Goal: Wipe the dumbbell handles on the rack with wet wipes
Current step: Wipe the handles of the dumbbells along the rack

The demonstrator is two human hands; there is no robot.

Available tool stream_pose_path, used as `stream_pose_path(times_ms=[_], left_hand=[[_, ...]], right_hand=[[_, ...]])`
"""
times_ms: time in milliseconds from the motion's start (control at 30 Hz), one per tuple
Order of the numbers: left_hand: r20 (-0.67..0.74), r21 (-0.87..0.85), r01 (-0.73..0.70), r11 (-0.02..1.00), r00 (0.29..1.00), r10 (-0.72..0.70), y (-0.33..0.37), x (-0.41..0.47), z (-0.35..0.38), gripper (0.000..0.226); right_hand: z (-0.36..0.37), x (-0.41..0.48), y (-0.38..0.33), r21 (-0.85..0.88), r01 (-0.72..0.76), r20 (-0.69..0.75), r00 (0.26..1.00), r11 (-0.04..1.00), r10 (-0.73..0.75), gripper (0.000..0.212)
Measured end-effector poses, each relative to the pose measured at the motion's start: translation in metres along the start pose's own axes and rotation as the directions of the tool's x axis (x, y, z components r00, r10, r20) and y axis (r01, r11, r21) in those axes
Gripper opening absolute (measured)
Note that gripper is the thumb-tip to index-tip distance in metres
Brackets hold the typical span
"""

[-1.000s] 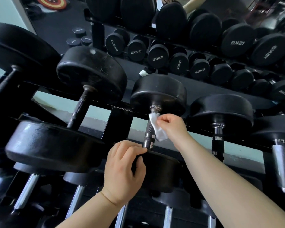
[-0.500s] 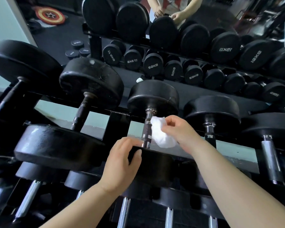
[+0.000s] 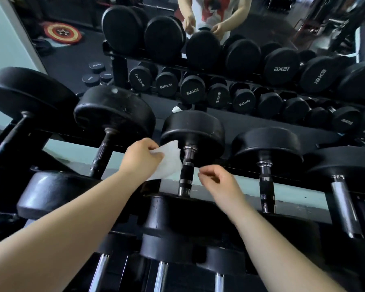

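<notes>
A black dumbbell lies on the rack's top tier with its knurled metal handle [image 3: 187, 171] pointing toward me. My left hand [image 3: 142, 158] pinches a white wet wipe [image 3: 169, 163] just left of the handle; the wipe's edge reaches the handle's upper collar. My right hand [image 3: 216, 182] hovers just right of the handle with loosely curled fingers and nothing visible in it. It does not touch the handle.
More black dumbbells flank this one: a dark-handled one [image 3: 102, 152] to the left, chrome-handled ones [image 3: 266, 182] to the right, and others on the tier below [image 3: 160, 277]. A mirror behind reflects the rack [image 3: 278, 68] and a person.
The wipe has passed from my right hand to my left. My left hand has lifted off the dumbbell's near head to the handle's left side, and my right hand has drawn back slightly.
</notes>
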State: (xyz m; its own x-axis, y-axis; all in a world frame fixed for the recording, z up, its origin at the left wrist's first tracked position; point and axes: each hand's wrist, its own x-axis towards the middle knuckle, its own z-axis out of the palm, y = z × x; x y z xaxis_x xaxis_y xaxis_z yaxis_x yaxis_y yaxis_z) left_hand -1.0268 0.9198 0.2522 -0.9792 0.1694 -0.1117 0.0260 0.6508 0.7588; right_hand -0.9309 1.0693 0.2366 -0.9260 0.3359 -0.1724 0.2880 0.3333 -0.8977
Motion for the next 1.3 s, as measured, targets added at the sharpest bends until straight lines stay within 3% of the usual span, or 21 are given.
stream_pose_path(times_ms=[133, 233, 367, 500, 633, 700, 800, 900, 1033, 1200, 1300], left_hand=[[-0.003, 0.035, 0.023, 0.999, 1.0, -0.022, 0.003, 0.024, 0.011, 0.004], [0.116, -0.191, 0.108, 0.976, 0.989, -0.087, 0.005, 0.022, 0.038, 0.016], [0.291, -0.331, 0.25, 0.91, 0.944, -0.153, -0.004, 0.017, 0.055, 0.017], [0.369, -0.329, 0.263, 0.907, 0.92, -0.133, -0.015, 0.016, 0.052, 0.021], [0.463, -0.116, 0.151, 0.982, 0.883, -0.081, -0.014, 0.013, 0.048, 0.03], [0.433, -0.099, 0.089, 0.991, 0.901, -0.038, -0.007, 0.019, 0.048, 0.023], [0.375, -0.258, 0.16, 0.953, 0.926, -0.054, 0.003, 0.037, 0.049, 0.023], [0.432, -0.28, 0.207, 0.937, 0.899, -0.069, -0.002, 0.037, 0.049, 0.032], [0.543, -0.206, 0.25, 0.946, 0.834, -0.102, -0.013, 0.017, 0.049, 0.026], [0.337, -0.345, 0.294, 0.891, 0.925, -0.175, -0.004, 0.038, 0.056, 0.019], [0.395, -0.32, 0.316, 0.893, 0.901, -0.178, -0.009, 0.035, 0.054, 0.017]], right_hand=[[0.014, -0.016, 0.016, 0.09, -0.051, -0.018, 0.998, 0.995, 0.053, 0.013], [0.018, -0.021, 0.021, 0.182, -0.083, -0.101, 0.99, 0.98, 0.102, 0.021], [0.018, -0.021, 0.021, 0.102, -0.043, -0.124, 0.991, 0.994, 0.056, 0.025], [0.018, -0.022, 0.021, 0.097, -0.035, -0.146, 0.988, 0.995, 0.049, 0.028], [0.018, -0.023, 0.02, 0.125, -0.047, -0.145, 0.987, 0.991, 0.065, 0.029], [0.018, -0.024, 0.019, 0.137, -0.047, -0.135, 0.989, 0.989, 0.066, 0.03], [0.018, -0.025, 0.017, 0.176, -0.067, -0.119, 0.989, 0.982, 0.088, 0.031], [0.018, -0.025, 0.018, 0.171, -0.063, -0.126, 0.988, 0.983, 0.085, 0.032], [0.018, -0.026, 0.018, 0.147, -0.06, -0.12, 0.99, 0.987, 0.078, 0.032], [0.017, -0.026, 0.015, 0.171, -0.066, -0.114, 0.99, 0.983, 0.086, 0.033], [0.017, -0.026, 0.017, 0.157, -0.063, -0.112, 0.99, 0.986, 0.081, 0.032]])
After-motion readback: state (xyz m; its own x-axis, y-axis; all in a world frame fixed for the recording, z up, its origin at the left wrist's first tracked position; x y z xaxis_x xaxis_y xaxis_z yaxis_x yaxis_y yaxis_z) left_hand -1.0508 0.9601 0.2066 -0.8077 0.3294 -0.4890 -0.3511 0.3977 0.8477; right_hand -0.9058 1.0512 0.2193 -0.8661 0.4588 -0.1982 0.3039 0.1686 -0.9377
